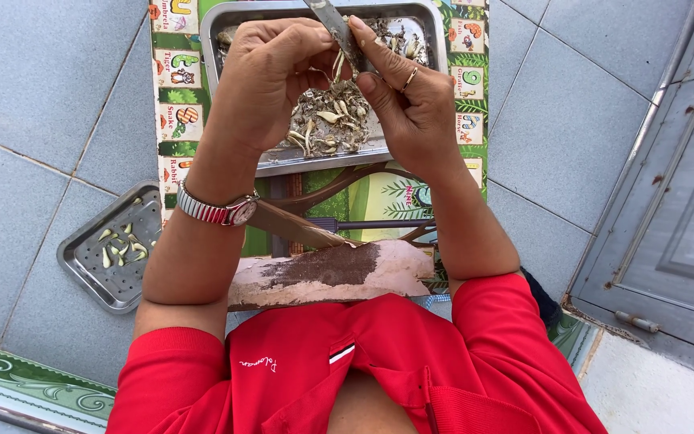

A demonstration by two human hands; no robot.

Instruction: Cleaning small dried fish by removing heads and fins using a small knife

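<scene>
The right hand (pixel 411 104) pinches a knife (pixel 339 32) between thumb and forefinger, its grey blade slanting up past the top edge of the view, fingers closed firm around it near where blade meets handle. The left hand (pixel 271 76) curls shut around something small pressed against the blade; what it grips is hidden behind the knuckles, though a pale sliver (pixel 337 64) hangs just below the fingers, likely a garlic clove or a similar small bulb. Both hands work over the near half of a steel tray (pixel 323 159), where a heap of pale cloves and grey papery skins (pixel 327 120) lies close to the near rim. Such a clove looks light, firm under a loose dry skin, and slippery once peeled; it is probably best pinched at its ends, leaving its flank free for the blade. The tray rests on a colourful picture mat (pixel 172 96) spread on grey floor tiles. Off the mat's left edge, on the tiles, sits a smaller perforated steel tray (pixel 82 257) holding a few peeled pieces (pixel 122 245). A wristwatch (pixel 222 210) bands the left wrist, and a worn wooden board (pixel 331 273) lies just before the person's red shirt (pixel 347 378).
</scene>
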